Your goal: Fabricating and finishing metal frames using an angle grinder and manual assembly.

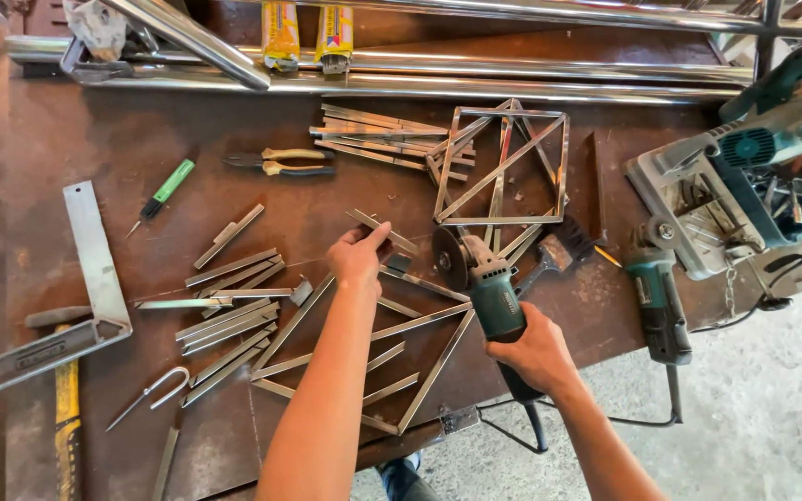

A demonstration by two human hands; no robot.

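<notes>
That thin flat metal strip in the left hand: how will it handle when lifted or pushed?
The strip, pinched by the left hand, looks thin and flat: probably light, stiff along its length. Flat faces suggest sliding on the workbench, not rolling. Cut ends may be sharp.

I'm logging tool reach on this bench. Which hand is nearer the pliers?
Left. The left hand, pinching a short metal strip, is just below and right of the pliers; the right hand grips the angle grinder farther away.

Short metal strip [379, 229] lifted, tilted; green angle grinder [486, 292] held, disc upright.
</notes>
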